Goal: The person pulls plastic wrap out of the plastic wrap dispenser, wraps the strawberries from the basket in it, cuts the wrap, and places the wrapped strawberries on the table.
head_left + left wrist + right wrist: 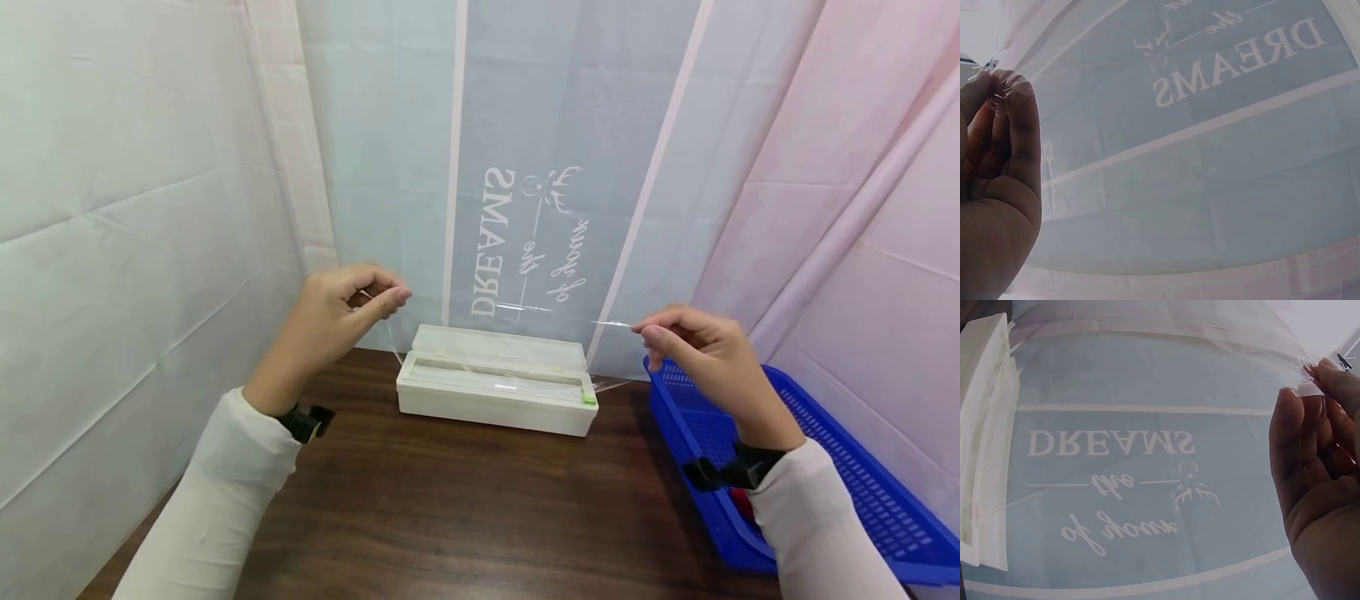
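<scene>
A sheet of clear cling film (611,322) is stretched in the air between both hands, its upper edge glinting in the head view. My left hand (348,304) pinches one corner between thumb and fingertips; bunched film (1005,90) shows there in the left wrist view. With thumb and forefinger, my right hand (697,342) pinches the opposite corner, also seen in the right wrist view as crumpled film (1307,367). Below and between the hands sits a long white cling film dispenser (495,408), its lid (495,346) raised at the back. A green slider (588,397) is at its right end.
To the right stands a blue perforated basket (840,442), with something red (741,504) in it partly behind the right forearm. The dispenser rests near the back of the brown wooden table (450,500). Fabric curtains (375,167) with printed lettering hang behind and at both sides.
</scene>
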Motion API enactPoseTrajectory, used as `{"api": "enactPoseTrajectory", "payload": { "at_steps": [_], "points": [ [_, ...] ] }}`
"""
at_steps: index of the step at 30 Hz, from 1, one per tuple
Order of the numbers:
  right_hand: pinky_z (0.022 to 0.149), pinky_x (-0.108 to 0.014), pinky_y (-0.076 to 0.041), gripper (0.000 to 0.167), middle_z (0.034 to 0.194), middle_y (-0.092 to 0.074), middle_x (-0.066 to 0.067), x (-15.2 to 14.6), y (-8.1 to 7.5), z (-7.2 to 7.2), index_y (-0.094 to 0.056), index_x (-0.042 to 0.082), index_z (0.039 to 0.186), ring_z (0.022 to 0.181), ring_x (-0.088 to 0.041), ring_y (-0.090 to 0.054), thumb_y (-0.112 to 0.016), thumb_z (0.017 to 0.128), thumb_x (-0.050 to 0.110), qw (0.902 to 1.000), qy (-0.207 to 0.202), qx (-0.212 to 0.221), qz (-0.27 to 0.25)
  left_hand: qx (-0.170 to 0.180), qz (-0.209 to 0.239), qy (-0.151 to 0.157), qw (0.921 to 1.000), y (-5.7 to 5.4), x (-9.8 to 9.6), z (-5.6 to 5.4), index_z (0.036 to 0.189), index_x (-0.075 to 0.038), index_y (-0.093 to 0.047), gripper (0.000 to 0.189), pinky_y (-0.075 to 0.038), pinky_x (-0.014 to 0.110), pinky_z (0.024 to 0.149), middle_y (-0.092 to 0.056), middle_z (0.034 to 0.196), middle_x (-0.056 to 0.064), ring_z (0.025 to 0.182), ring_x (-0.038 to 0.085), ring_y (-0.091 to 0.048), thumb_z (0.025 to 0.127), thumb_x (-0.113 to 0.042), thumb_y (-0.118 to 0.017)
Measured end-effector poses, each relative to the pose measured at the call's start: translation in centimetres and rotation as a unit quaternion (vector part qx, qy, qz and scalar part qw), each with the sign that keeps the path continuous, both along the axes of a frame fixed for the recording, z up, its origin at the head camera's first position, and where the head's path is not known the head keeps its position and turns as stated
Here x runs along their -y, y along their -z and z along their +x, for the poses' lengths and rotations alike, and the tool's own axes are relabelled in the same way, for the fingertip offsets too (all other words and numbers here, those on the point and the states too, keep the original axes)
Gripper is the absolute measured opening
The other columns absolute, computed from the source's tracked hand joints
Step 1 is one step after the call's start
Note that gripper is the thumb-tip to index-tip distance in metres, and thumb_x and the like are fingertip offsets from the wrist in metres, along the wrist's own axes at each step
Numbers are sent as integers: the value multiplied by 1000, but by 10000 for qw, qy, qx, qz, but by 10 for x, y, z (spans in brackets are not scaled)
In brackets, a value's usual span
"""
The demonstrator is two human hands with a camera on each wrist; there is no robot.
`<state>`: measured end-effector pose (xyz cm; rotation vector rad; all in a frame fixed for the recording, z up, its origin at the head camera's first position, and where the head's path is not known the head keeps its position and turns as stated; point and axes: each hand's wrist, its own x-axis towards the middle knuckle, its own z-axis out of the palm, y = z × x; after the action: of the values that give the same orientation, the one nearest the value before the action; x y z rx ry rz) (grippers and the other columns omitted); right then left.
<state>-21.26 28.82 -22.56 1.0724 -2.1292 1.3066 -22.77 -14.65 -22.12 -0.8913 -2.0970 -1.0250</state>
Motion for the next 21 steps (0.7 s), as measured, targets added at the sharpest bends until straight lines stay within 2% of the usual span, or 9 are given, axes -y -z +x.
{"api": "enactPoseTrajectory", "payload": {
  "at_steps": [4,8,16,21],
  "points": [
    [61,-21,-51,18,76,-64,-8,-2,3,5,-70,-6,102,65,-14,-61,-54,97,-14,9999,-50,40,138,-5,-30,35,10000,0,0,4,94,-12,-76,6,-52,20,62,-67,79,-7,68,11,-62,95,-15,-71],
    [59,-23,-49,20,76,-63,-8,-5,8,8,-69,-6,105,65,-15,-60,-53,97,-14,9996,-158,61,247,30,-122,90,9999,6,-3,5,94,-11,-76,7,-52,21,60,-68,80,-4,67,11,-63,95,-16,-71],
    [52,-26,-47,24,73,-61,-7,-8,21,6,-70,2,106,59,-16,-60,-53,98,-13,9979,37,172,618,242,-254,103,9993,19,-5,3,95,-14,-76,7,-54,23,60,-65,81,-7,68,11,-64,96,-18,-71],
    [50,-27,-50,21,72,-60,-5,-8,30,3,-70,6,106,55,-16,-59,-55,99,-8,9960,137,445,762,315,-356,98,9988,26,-4,0,95,-15,-76,7,-54,25,59,-66,83,-6,65,13,-63,96,-19,-70]
  ]
}}
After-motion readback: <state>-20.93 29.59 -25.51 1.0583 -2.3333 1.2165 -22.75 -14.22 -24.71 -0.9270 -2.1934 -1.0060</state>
